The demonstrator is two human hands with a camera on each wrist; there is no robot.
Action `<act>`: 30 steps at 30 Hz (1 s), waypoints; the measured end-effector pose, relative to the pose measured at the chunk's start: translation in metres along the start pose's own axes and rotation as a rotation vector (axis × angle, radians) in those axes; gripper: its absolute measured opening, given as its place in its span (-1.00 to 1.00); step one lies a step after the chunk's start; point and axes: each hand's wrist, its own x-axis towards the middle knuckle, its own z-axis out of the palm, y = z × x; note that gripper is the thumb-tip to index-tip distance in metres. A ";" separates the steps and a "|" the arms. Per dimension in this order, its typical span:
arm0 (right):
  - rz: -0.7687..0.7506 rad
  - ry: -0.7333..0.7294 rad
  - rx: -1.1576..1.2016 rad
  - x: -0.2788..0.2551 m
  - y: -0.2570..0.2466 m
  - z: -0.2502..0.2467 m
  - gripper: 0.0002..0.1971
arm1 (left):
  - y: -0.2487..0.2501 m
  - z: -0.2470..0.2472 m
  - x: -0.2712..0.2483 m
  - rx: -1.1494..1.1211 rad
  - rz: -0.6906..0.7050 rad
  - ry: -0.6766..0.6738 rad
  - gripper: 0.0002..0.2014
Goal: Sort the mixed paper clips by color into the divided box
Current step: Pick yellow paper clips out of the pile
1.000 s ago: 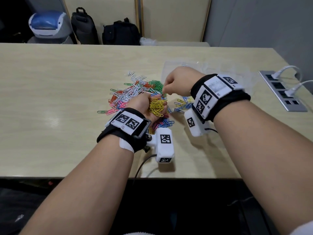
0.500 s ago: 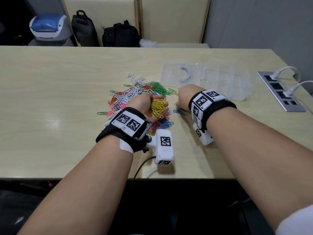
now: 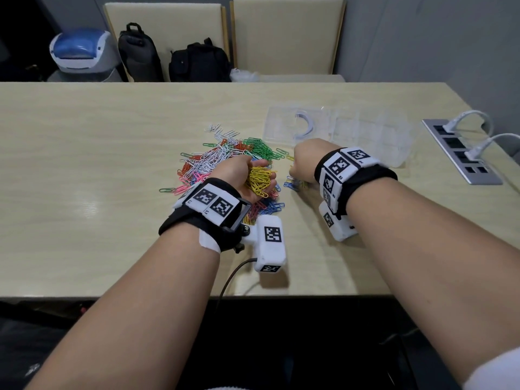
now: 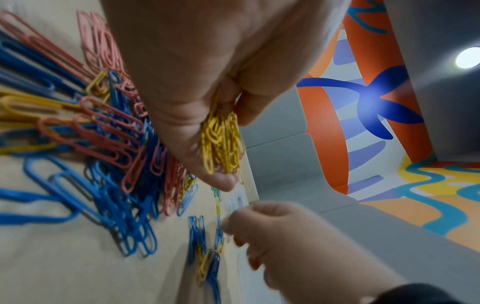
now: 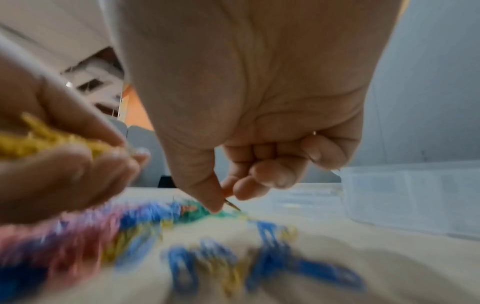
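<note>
A heap of mixed coloured paper clips [image 3: 222, 161] lies mid-table. My left hand [image 3: 236, 173] rests on its near side, palm turned up, and grips a bunch of yellow paper clips [image 3: 260, 181]; the left wrist view shows them [image 4: 223, 144] pressed between thumb and curled fingers. Just right of the heap, my right hand [image 3: 298, 167] hovers over a few loose blue and yellow clips [image 3: 292, 184]. In the right wrist view its thumb and forefinger [image 5: 226, 201] pinch a thin clip [image 5: 233, 206] whose tip pokes out. The clear divided box [image 3: 371, 136] stands beyond the right hand.
The box's clear lid [image 3: 289, 125] lies flat to its left. A power strip [image 3: 461, 153] with two white plugs is set in the table at the right edge. Two chairs, bags and a bin stand behind the far edge.
My right hand has come back from the far side of the heap near the lid, down to the loose clips on the right. The left hand has kept still with its yellow bunch.
</note>
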 end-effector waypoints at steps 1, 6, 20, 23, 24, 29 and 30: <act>-0.021 0.044 0.051 -0.004 -0.001 -0.006 -0.74 | -0.001 0.001 0.001 0.001 0.001 0.000 -0.59; -0.203 0.054 0.255 -0.017 -0.013 -0.038 -0.77 | -0.003 0.009 0.006 -0.066 -0.024 -0.009 -0.60; 0.195 -0.068 -0.104 0.121 0.009 0.028 -0.67 | 0.000 0.002 0.003 -0.081 -0.025 -0.039 -0.58; 0.147 -0.084 -0.108 0.073 -0.013 0.003 -0.78 | 0.001 0.002 0.002 -0.065 -0.028 -0.043 -0.58; 0.132 -0.070 -0.090 0.062 -0.016 -0.001 -0.81 | 0.002 0.002 0.002 -0.064 -0.031 -0.044 -0.58; 0.085 0.047 0.013 0.024 -0.015 -0.012 -0.66 | 0.003 0.002 0.004 -0.037 -0.034 -0.018 -0.55; 0.060 0.070 0.049 0.022 -0.015 -0.014 -0.68 | 0.003 0.003 0.005 -0.034 -0.030 -0.010 -0.55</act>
